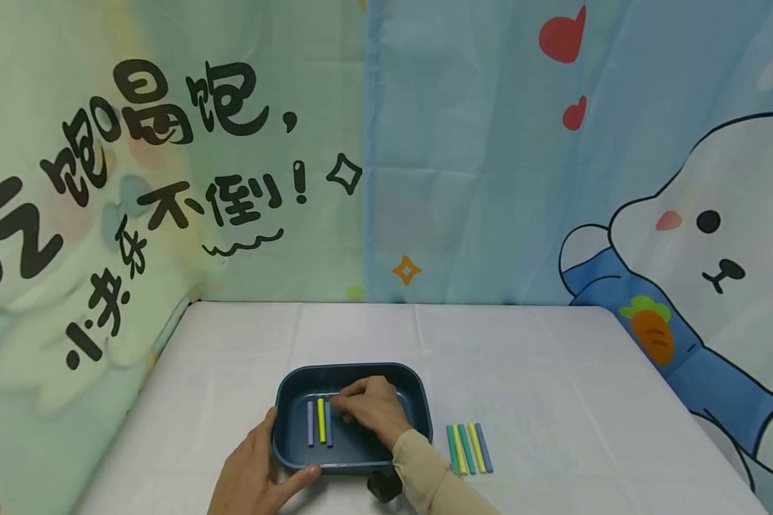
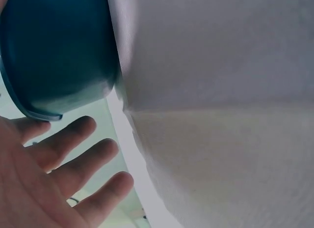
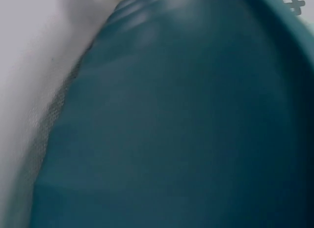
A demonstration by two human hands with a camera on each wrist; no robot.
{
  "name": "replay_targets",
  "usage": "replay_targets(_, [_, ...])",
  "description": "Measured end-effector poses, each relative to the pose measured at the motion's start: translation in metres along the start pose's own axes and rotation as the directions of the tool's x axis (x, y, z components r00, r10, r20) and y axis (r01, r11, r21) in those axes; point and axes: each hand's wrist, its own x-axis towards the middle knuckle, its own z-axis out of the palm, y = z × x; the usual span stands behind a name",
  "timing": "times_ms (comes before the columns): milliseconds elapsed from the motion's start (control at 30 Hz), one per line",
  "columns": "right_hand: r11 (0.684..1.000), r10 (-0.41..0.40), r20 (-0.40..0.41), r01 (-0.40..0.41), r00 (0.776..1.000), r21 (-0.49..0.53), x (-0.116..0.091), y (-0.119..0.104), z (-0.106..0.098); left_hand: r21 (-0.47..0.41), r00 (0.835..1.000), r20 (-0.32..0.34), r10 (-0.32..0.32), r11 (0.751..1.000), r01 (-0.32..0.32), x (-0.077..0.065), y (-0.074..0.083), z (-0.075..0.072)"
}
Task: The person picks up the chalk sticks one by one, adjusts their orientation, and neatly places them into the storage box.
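Observation:
A dark blue rectangular tray (image 1: pixel 361 468) stands near the front of the table. In its left half lie a purple chalk stick (image 1: pixel 310 424), a yellow one (image 1: pixel 321 420) and a blue one (image 1: pixel 328 425), side by side. My right hand (image 1: pixel 370 408) is inside the tray with bent fingers, fingertips right at the blue stick's upper end; I cannot tell whether they pinch it. My left hand (image 1: pixel 254 461) rests against the tray's left side, thumb at the near rim. In the left wrist view, its other fingers (image 2: pixel 83 166) are spread beside the tray wall (image 2: pixel 59 51).
Right of the tray, several green, yellow and blue chalk sticks (image 1: pixel 469 449) lie in a row. A white cloth covers the table (image 1: pixel 541 379). Printed curtains (image 1: pixel 464 179) hang behind it and at the left. A black device (image 1: pixel 384 486) sits at my right wrist.

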Motion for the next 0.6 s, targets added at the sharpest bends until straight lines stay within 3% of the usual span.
replay_targets(600, [0.998,-0.045,0.013,0.044,0.999,0.054,-0.016,0.006,-0.038,0.052,1.000,0.010,0.024,0.998,-0.025,-0.002,0.002,-0.002])
